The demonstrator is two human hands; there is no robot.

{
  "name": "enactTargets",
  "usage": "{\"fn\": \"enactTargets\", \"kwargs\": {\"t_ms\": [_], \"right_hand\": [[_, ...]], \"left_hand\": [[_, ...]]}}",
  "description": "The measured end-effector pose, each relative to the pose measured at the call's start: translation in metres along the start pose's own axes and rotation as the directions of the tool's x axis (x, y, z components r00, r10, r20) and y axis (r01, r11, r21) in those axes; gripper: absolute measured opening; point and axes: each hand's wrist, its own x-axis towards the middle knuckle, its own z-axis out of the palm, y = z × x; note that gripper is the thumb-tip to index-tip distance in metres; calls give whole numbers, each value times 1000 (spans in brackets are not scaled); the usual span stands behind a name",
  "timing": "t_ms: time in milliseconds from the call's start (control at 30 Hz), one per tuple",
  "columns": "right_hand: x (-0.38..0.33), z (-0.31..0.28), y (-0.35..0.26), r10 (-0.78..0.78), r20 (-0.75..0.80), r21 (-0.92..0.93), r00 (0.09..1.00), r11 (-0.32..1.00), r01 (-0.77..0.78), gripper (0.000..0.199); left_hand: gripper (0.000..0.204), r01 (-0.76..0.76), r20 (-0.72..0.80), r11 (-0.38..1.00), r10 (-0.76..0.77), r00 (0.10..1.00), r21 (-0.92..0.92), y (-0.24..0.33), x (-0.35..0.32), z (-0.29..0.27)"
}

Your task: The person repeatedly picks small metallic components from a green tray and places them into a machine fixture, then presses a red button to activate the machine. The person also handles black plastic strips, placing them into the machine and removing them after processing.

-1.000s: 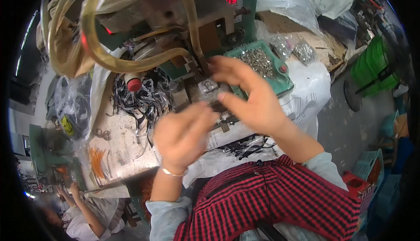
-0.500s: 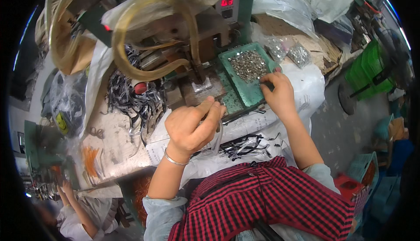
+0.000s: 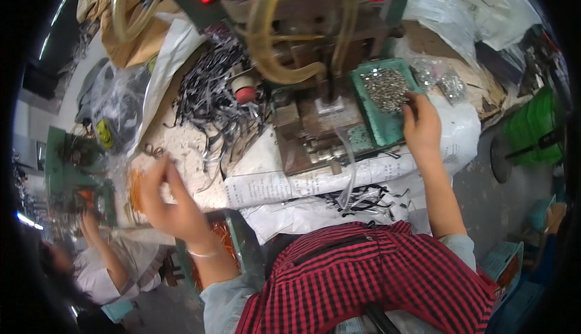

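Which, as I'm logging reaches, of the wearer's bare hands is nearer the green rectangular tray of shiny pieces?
The right bare hand: fingers at the green tray; the left bare hand is near thin orange strands.

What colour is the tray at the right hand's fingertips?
The tray is bluish green, shown in the head view.

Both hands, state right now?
Left hand: fingers partly curled, blurred, near the orange strands; can't tell if holding anything.
Right hand: fingertips by the metal bits in the green tray; grip can't be told.
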Motion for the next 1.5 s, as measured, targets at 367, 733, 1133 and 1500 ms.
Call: {"fn": "enactTargets", "kwargs": {"t_ms": [367, 733, 1133, 1500], "right_hand": [[-30, -19, 4, 55, -121, -49, 991, 997, -61, 12], [37, -22, -109, -150, -42, 541, 988, 828, 148, 15], [34, 6, -146, 185, 272, 866, 944, 381, -324, 53], [49, -27, -102, 99, 281, 713, 955, 645, -277, 59]], "left_hand": [[35, 423, 236, 790, -559, 795, 445, -243, -81, 82], [35, 670, 639, 488, -261, 724, -560, -68, -11, 106], [7, 376, 219, 573, -325, 920, -728, 57, 1, 63], [19, -592, -6, 642, 676, 737, -487, 97, -29, 109]]}}
